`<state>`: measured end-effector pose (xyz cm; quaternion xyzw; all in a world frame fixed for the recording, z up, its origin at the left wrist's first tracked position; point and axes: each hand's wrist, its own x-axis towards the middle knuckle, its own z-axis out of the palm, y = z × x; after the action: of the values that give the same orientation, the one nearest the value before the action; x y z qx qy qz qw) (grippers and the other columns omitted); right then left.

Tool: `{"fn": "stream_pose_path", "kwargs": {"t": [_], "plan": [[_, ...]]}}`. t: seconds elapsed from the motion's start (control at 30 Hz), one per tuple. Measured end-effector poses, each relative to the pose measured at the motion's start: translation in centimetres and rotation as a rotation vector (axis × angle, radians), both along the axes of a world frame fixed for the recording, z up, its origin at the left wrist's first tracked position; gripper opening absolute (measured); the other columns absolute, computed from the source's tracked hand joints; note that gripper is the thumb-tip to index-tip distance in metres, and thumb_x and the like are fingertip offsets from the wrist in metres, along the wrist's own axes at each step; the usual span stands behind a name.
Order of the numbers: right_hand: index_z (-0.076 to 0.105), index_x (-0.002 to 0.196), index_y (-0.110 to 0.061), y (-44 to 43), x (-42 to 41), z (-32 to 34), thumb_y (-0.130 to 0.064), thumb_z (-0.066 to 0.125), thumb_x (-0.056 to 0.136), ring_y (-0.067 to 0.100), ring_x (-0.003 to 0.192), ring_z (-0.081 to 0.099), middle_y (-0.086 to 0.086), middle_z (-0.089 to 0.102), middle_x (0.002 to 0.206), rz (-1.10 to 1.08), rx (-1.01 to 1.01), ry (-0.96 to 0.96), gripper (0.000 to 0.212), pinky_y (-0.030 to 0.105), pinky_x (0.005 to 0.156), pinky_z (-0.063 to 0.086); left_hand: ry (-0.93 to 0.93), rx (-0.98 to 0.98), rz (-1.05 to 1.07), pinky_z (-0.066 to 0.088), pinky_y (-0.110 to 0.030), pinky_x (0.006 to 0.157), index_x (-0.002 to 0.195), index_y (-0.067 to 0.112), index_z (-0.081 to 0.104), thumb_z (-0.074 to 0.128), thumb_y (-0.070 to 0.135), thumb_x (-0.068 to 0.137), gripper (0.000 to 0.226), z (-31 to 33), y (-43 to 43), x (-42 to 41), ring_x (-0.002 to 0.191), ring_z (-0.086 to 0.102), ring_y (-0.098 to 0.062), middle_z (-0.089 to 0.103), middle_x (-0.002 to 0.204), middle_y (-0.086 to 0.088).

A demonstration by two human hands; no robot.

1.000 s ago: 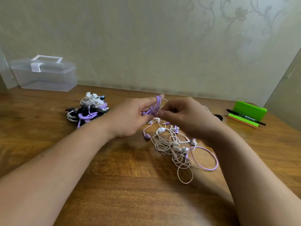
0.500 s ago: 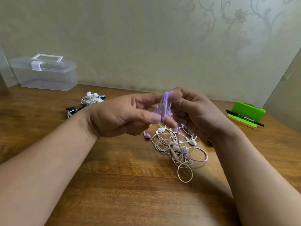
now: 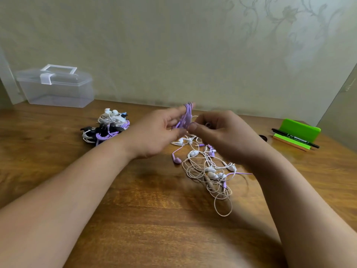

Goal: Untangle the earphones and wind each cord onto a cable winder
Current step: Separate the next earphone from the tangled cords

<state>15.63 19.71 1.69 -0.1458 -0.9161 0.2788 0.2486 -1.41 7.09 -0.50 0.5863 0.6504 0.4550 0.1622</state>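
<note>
Winding looks like the step in hand. The left hand (image 3: pixel 158 132) is raised with its fingers stretched out, and loops of the purple cord (image 3: pixel 185 118) lie round them. Its thumb seems to press on the loops, though blur hides the exact hold. The right hand (image 3: pixel 228 138), just beside it, pinches the same cord between thumb and forefinger at the foot of the coil. Whether a cable winder sits inside those loops cannot be told.

Below and in front of the right hand, the tangle (image 3: pixel 208 171) of white and purple earphones lies on the tabletop (image 3: pixel 154 219). The free run of the purple cord appears to drop into it. A purple earbud (image 3: pixel 176 159) lies below the left hand, at the tangle's edge.

The main risk, as I judge it, is the trailing length. If it is threaded through the white loops, each further turn would drag them upward and cinch a knot instead of freeing the cord. A hard tug could also strain the thin wire where it meets an earbud or plug.

The second risk is at the coil. Loops round nearly straight fingers can slide off the tips if the thumb eases, spilling the turns onto the tangle.

The bundle of wound earphones (image 3: pixel 108 128) beyond the left hand lies well apart and seems safe.
</note>
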Motion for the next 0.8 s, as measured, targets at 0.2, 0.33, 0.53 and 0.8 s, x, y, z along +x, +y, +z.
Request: {"fn": "stream_pose_path", "kwargs": {"t": [0.2, 0.33, 0.53, 0.8], "plan": [[0.071, 0.085, -0.017, 0.7, 0.2, 0.0, -0.029, 0.070, 0.098, 0.005, 0.051, 0.040, 0.002, 0.056, 0.062, -0.058, -0.007, 0.081, 0.018, 0.023, 0.052, 0.030, 0.032, -0.107, -0.081, 0.051, -0.007, 0.076, 0.146, 0.035, 0.049, 0.048, 0.017, 0.109, 0.041, 0.7, -0.4, 1.4, 0.077, 0.065, 0.015, 0.073, 0.116, 0.003], [0.072, 0.094, -0.017, 1.0, 0.2, 0.1, -0.026, 0.075, 0.096, 0.006, 0.057, 0.047, 0.011, 0.064, 0.074, 0.001, -0.093, 0.146, 0.010, 0.026, 0.058, 0.037, 0.034, -0.172, -0.129, 0.057, -0.033, 0.087, 0.128, 0.031, 0.066, 0.045, 0.024, 0.111, 0.028, 0.6, -0.7, 1.1, 0.104, 0.070, -0.006, 0.072, 0.109, -0.004], [0.065, 0.115, -0.012, 2.3, 0.3, 0.1, -0.016, 0.076, 0.093, 0.010, 0.053, 0.040, 0.001, 0.059, 0.073, 0.201, -0.528, 0.274, 0.025, 0.021, 0.050, 0.033, -0.016, -0.270, -0.300, 0.051, -0.039, 0.090, 0.121, 0.026, 0.072, 0.058, 0.029, 0.105, 0.021, 1.3, -1.2, 1.8, 0.083, 0.060, -0.008, 0.079, 0.101, -0.005], [0.065, 0.097, -0.005, 2.2, -0.5, -1.2, -0.023, 0.066, 0.098, 0.018, 0.056, 0.030, 0.003, 0.053, 0.068, 0.252, -0.707, 0.256, 0.018, 0.022, 0.051, 0.027, -0.532, -0.058, -0.411, 0.014, -0.024, 0.046, 0.135, 0.026, 0.068, 0.058, 0.025, 0.095, 0.041, 1.9, -1.5, 1.5, 0.041, 0.038, -0.003, 0.076, 0.106, -0.019]]}}
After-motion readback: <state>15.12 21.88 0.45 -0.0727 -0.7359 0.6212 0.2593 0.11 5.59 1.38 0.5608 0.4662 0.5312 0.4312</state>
